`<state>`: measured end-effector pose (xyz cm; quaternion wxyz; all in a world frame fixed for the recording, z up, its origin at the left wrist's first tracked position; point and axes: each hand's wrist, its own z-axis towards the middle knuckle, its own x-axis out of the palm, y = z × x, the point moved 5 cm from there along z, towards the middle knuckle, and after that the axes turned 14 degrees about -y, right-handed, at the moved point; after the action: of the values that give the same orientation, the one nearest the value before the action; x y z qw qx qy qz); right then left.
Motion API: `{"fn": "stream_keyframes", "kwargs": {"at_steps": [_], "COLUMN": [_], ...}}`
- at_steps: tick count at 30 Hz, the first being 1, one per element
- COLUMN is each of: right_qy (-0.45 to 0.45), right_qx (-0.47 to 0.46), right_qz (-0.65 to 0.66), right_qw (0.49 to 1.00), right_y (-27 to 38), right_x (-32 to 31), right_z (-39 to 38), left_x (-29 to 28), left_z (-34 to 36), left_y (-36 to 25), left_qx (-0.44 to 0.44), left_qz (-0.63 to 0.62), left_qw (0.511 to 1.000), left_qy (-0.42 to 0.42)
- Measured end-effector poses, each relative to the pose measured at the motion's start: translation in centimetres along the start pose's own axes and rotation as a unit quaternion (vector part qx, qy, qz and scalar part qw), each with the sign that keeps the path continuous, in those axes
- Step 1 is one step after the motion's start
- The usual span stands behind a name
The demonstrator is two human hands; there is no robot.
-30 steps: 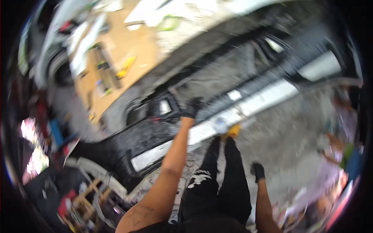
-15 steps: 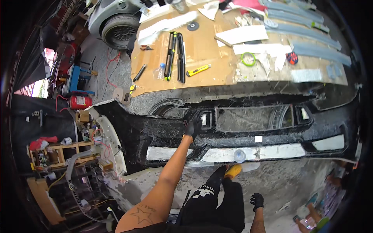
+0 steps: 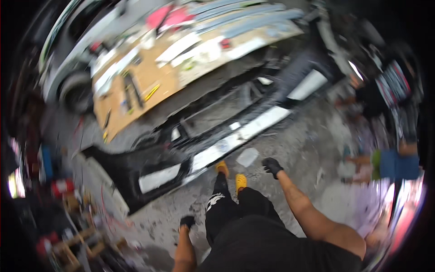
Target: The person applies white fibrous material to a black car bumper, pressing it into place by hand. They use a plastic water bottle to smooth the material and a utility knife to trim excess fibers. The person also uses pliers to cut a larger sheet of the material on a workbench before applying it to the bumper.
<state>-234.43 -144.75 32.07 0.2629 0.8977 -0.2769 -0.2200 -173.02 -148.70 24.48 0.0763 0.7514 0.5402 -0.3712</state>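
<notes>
My right hand (image 3: 272,167), in a black glove, is held out over the floor beside a pale flat sheet (image 3: 248,157). Its fingers look loosely apart, with nothing in them. Lower down, my left hand (image 3: 187,221), also black-gloved, hangs by my leg; blur hides how its fingers lie. Neither hand touches the long black car bumper (image 3: 131,170) stretched across in front of my feet. White panels (image 3: 265,123) line its near side, and rectangular openings run through its middle. A blurred round clear item (image 3: 223,146) rests on one white panel.
Beyond the bumper stands a cardboard-covered table (image 3: 161,84) with a yellow cutter (image 3: 152,92), dark tools and grey-blue strips (image 3: 258,22). A car wheel (image 3: 78,93) is at its left. Other people (image 3: 385,97) are at the right. A red tank (image 3: 62,187) and wooden shelving (image 3: 74,240) are at left.
My left hand has come off the bumper and down to my side. The right hand has risen and reached farther forward. The view has turned, so the bumper slants; more blur shows.
</notes>
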Motion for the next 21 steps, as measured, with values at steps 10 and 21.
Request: {"fn": "stream_keyframes", "kwargs": {"at_steps": [10, 21], "right_qy": [-0.029, -0.096], "right_qx": [0.193, -0.29], "right_qz": [-0.177, -0.267], "right_qw": [0.965, 0.914], "right_y": [-20.2, -5.2], "right_x": [-12.5, -6.3], "right_z": [-9.2, -6.6], "left_x": [0.3, -6.4], "left_z": [-13.0, 1.7], "left_y": [-4.7, 5.5], "left_qx": [0.026, -0.069], "left_qz": [0.03, -0.299], "left_qw": [0.999, 0.942], "left_qy": [-0.03, -0.137]}}
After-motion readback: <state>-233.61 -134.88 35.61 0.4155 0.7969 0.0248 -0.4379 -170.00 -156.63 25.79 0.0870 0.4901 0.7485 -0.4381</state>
